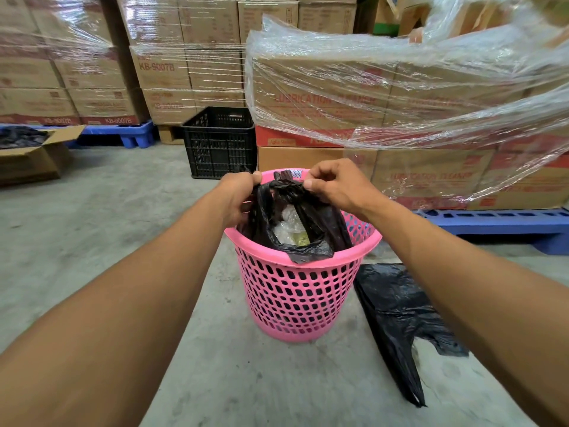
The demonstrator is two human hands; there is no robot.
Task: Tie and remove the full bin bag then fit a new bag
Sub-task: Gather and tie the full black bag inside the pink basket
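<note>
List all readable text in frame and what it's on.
"KB-9007B": wrapped carton in the rear stack, and red bands of the lower left cartons.
"LUBRICATION CLEANER": carton to the right of the pink bin.
"LUBRICATION": upper wrapped carton; the rest is blurred by film.
Other print is too small.

Even, soft indoor light, no hard shadows. Glare streaks on stretch wrap [400, 72]. Strong wide-angle bending at edges; forearms stretched near cam. Centre sharp, far box text slightly soft.

Both bare forearms are reaching forward and converging. The left hand [238, 192] is curling closed, fingertips pinching; the right hand [334, 188] is mirroring it just beside, thumb and forefinger pressed together.
</note>
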